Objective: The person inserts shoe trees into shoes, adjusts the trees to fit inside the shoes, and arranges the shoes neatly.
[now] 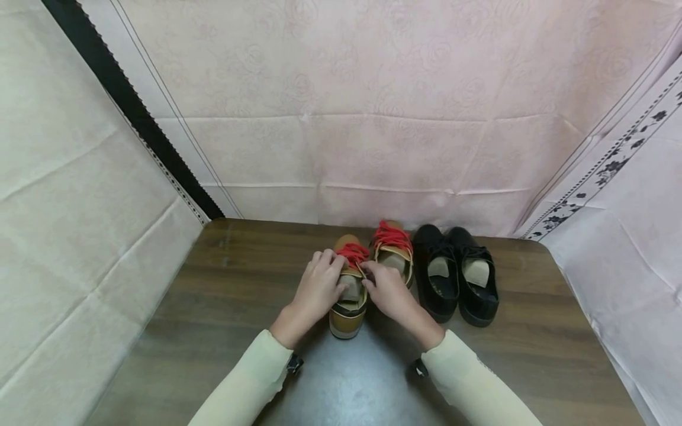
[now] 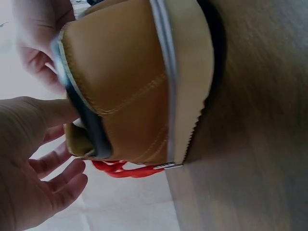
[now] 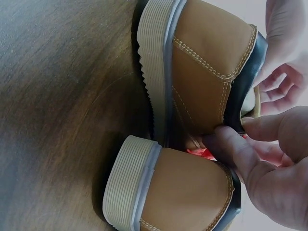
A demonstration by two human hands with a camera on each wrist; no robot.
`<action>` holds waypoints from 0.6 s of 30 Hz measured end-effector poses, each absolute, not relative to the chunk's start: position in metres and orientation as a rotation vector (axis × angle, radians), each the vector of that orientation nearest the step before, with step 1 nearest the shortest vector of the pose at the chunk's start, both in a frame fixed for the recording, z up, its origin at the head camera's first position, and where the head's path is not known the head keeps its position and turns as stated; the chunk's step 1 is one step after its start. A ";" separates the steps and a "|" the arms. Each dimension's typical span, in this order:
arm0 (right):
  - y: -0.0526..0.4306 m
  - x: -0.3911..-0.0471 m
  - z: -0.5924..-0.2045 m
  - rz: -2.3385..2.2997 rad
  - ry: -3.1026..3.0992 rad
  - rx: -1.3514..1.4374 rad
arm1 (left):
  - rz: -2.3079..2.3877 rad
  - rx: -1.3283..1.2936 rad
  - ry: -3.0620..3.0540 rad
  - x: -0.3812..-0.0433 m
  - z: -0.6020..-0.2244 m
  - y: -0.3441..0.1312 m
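A tan leather shoe (image 1: 345, 324) with red laces (image 1: 353, 253) and a dark collar stands on the wooden surface, toe pointing away from me. My left hand (image 1: 318, 284) is at its left side, the thumb (image 2: 57, 111) at the collar and the other fingers loosely spread near the laces. On the opposite side my right hand (image 1: 391, 290) pinches the shoe's edge beside the laces between thumb and forefinger (image 3: 236, 147). The matching tan shoe (image 3: 183, 187) stands just to the right, its red laces (image 1: 391, 236) lying over the front.
A pair of black lace-up shoes, the nearer one (image 1: 438, 296) and the outer one (image 1: 479, 307), stands right of the tan pair. Pale cloth (image 1: 341, 148) hangs behind the brown wooden tabletop (image 1: 213, 331), with more cloth at both sides.
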State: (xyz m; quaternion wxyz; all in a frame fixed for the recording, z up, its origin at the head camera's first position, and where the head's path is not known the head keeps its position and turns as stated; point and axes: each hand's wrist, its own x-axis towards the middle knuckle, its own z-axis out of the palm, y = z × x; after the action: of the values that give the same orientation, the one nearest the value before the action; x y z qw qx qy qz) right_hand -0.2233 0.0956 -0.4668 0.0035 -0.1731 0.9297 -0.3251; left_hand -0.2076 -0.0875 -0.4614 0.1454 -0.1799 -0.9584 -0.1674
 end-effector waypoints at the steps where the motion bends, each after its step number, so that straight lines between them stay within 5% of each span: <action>1: 0.095 -0.223 -0.467 -1.023 2.914 -0.545 | -0.467 -0.518 -2.752 -0.208 -0.463 -0.087; 18: 0.096 -0.222 -0.466 -1.008 2.919 -0.539 | -0.491 -0.590 -2.690 -0.215 -0.471 -0.090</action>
State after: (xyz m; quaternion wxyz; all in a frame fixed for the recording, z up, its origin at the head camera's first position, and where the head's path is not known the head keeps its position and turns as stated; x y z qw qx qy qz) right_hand -0.2219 0.0961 -0.4657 0.0033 -0.1718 0.9311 -0.3217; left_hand -0.2148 -0.0897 -0.4705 0.1711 -0.2079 -0.9474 -0.1729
